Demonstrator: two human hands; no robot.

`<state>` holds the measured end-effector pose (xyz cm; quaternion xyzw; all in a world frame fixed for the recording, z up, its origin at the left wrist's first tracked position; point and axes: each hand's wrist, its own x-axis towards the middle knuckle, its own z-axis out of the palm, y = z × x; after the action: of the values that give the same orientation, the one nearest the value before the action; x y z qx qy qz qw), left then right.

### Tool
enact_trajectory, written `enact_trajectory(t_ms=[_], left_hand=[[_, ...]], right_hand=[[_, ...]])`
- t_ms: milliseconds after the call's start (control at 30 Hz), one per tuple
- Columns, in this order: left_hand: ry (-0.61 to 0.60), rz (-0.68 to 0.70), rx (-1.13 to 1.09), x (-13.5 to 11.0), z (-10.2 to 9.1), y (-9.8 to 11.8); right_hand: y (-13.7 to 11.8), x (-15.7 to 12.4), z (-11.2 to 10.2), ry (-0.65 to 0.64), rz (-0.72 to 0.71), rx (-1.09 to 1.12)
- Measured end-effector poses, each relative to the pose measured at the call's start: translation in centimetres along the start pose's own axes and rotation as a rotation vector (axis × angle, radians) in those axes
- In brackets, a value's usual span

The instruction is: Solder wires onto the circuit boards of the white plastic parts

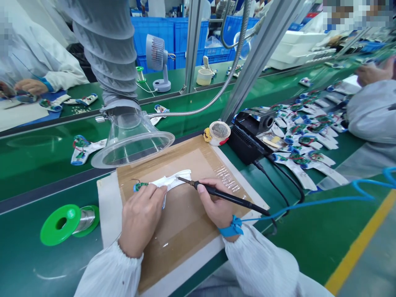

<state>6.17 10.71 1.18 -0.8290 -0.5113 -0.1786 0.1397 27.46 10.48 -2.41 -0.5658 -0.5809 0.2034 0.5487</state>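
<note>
My left hand (140, 216) presses down on a white flat battery pack (173, 180) lying on a brown cardboard mat (185, 222). A small green circuit board (140, 186) with thin wires sticks out at the pack's left end. My right hand (216, 204) grips a black soldering iron (222, 194) like a pen. Its tip rests on the pack near the middle. A blue wrist strap (232, 228) circles my right wrist, with a blue coiled cord running off to the right.
A clear fume-extractor funnel (131, 142) hangs over the mat's far left corner. A green solder spool (68, 222) lies at the left. A black soldering station (249, 134) and a sponge tin (218, 133) stand behind the mat. Several finished packs lie right. Other workers sit left and right.
</note>
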Motion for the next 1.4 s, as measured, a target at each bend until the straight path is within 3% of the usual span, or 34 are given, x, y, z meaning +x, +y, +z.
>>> enact_trajectory(t_ms=[733,867,1033,1133,1200,1267,1400], left_hand=[[-0.044,0.023,0.034,1.1,1.1,0.5],[-0.066,0.008,0.040,0.8,0.0,0.6],[-0.302,-0.180,-0.159,-5.8,-4.5,-1.3],[-0.408,-0.412,-0.345,-8.2,-6.3,-2.7],[-0.368,-0.625,-0.358,-7.0,-6.2,-3.3],[-0.340,-0.779,-0.304,-4.1,-5.1,-3.7],[-0.403,-0.818,-0.278,1.1,-2.0,-4.5]], right_hand=[[0.0,0.2,0.1,-0.067,-0.009,-0.012],[0.0,0.1,0.1,-0.064,-0.018,-0.009],[0.0,0.0,-0.2,0.024,-0.061,0.032],[0.1,0.0,-0.4,0.006,-0.102,0.071],[0.1,-0.1,-0.5,-0.032,-0.108,0.104],[-0.3,-0.1,-0.5,-0.066,-0.104,0.143],[-1.8,-0.1,-0.6,-0.157,-0.142,0.196]])
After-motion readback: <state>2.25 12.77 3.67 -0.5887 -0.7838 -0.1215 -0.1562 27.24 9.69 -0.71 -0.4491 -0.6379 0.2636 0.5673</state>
